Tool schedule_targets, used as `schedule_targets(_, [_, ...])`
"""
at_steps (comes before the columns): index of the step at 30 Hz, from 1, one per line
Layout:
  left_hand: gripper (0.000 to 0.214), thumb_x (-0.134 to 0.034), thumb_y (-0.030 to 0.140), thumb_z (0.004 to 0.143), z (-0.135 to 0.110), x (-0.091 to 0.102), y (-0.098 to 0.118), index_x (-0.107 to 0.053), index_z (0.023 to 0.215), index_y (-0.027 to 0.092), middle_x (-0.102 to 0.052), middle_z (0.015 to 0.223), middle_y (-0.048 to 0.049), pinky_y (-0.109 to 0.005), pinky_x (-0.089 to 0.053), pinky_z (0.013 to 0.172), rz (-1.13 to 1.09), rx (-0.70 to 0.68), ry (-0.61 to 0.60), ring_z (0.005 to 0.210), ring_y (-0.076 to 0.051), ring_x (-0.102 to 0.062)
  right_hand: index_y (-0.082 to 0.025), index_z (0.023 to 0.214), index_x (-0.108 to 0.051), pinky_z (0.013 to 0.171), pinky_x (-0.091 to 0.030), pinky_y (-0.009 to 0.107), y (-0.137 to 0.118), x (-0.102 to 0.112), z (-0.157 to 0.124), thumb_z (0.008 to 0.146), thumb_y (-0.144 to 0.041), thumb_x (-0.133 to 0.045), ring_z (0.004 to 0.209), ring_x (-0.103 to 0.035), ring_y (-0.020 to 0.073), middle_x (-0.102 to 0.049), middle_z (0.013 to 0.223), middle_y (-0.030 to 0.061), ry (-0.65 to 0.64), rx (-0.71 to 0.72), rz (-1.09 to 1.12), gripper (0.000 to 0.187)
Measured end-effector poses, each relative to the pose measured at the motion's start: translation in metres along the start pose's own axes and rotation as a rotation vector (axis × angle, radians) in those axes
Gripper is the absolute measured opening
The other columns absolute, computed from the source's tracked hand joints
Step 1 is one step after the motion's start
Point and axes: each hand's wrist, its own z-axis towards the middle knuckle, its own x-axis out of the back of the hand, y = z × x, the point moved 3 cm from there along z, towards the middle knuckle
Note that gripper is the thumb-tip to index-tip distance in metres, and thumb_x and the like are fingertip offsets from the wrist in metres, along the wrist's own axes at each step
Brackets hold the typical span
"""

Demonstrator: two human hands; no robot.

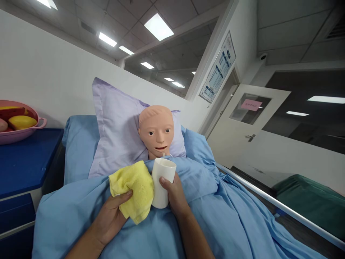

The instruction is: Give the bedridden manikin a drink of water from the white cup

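"All around you, what does the room hold?"

"Rumpled blue bedding [215,223] lies beneath my forearms [195,233]. At its head end a lavender pillow [114,136] leans up, with a manikin head [157,124] against it. To the left, a pink basin [20,136] of fruit [22,122] stands on a dark blue cabinet top [29,162]. To the right run a pale bed rail [269,201], a part-glazed door [225,140] bearing a pink notice [251,104], and a framed chart [219,70] on the wall [242,46]. Lit ceiling panels [159,27] shine above."

"Which parts can't you make out?"

"Bedding hides the manikin below its neck. My view cuts off the basin at the left and a green cover [304,201] at the right. The chart's lettering is too small to read. Something pale pokes up behind the rim of the white cup [159,194]; I can't tell what."

"And your hands?"

"My left hand [113,212] pinches a yellow towel [138,187], thumb on top, most of its fingers hidden. My right hand [176,198] wraps round the cup, thumb across the front, fingers out of sight behind. I hold the cup nearly upright, below the manikin's chin, the towel right beside it; whether they touch, I can't tell. My forearms slant inward from the bottom edge."
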Motion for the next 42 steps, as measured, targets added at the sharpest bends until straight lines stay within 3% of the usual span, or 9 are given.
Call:
schedule_targets(10, [0.049, -0.064, 0.012, 0.084, 0.0, 0.001, 0.0, -0.057, 0.133, 0.018, -0.068, 0.126, -0.0094, -0.041, -0.044, 0.113, 0.036, -0.003, -0.019, 0.124, -0.027, -0.058, -0.023, 0.114, -0.062, 0.072, -0.051, 0.03, -0.004, -0.005, -0.002, 0.07, -0.049, -0.079, 0.085, -0.062, 0.0197, -0.068, 0.095, 0.0023, -0.083, -0.016, 0.023, 0.053])
schedule_targets(20, [0.049, -0.063, 0.011, 0.085, -0.002, -0.002, 0.001, -0.057, 0.133, 0.018, -0.069, 0.124, -0.0098, -0.044, -0.044, 0.112, 0.01, 0.001, 0.002, 0.124, -0.028, -0.059, -0.02, 0.111, -0.062, 0.069, -0.051, 0.032, 0.0, -0.001, -0.002, 0.07, -0.051, -0.077, 0.08, -0.062, 0.0208, -0.068, 0.092, 0.0039, 0.047, 0.01, 0.028, 0.054])
schedule_targets(26, [0.048, -0.064, 0.008, 0.083, -0.004, -0.004, 0.001, -0.057, 0.131, 0.015, -0.07, 0.121, -0.0103, -0.043, -0.046, 0.112, 0.003, -0.004, 0.026, 0.122, -0.028, -0.06, -0.018, 0.112, -0.062, 0.072, -0.052, 0.034, 0.0, -0.001, -0.001, 0.069, -0.053, -0.077, 0.082, -0.063, 0.0224, -0.068, 0.092, 0.0056, 0.061, 0.001, 0.071, 0.058])
schedule_targets(32, [0.048, -0.064, 0.009, 0.084, -0.004, -0.007, 0.0, -0.057, 0.131, 0.015, -0.069, 0.123, -0.0104, -0.043, -0.047, 0.111, -0.006, -0.01, 0.011, 0.122, -0.028, -0.06, -0.02, 0.108, -0.063, 0.07, -0.051, 0.031, -0.001, -0.001, -0.001, 0.071, -0.051, -0.077, 0.081, -0.062, 0.0203, -0.068, 0.092, 0.0034, 0.011, -0.021, -0.01, 0.05])
schedule_targets(38, [0.05, -0.064, 0.008, 0.083, -0.009, -0.009, 0.01, -0.056, 0.131, 0.018, -0.069, 0.123, -0.0105, -0.042, -0.051, 0.106, 0.08, -0.166, 0.182, 0.118, -0.027, -0.063, -0.022, 0.112, -0.062, 0.07, -0.051, 0.03, -0.003, -0.005, -0.003, 0.071, -0.049, -0.078, 0.082, -0.061, 0.0197, -0.067, 0.092, 0.0022, -0.049, -0.003, 0.021, 0.052])
schedule_targets(42, [0.049, -0.069, 0.015, 0.082, -0.019, -0.027, 0.032, -0.058, 0.13, 0.019, -0.066, 0.128, -0.0108, -0.041, -0.053, 0.104, 0.249, -0.328, 0.212, 0.118, -0.027, -0.063, -0.022, 0.111, -0.06, 0.069, -0.052, 0.032, -0.003, -0.006, -0.004, 0.067, -0.048, -0.081, 0.079, -0.062, 0.02, -0.068, 0.091, 0.0025, -0.043, 0.069, 0.027, 0.055])
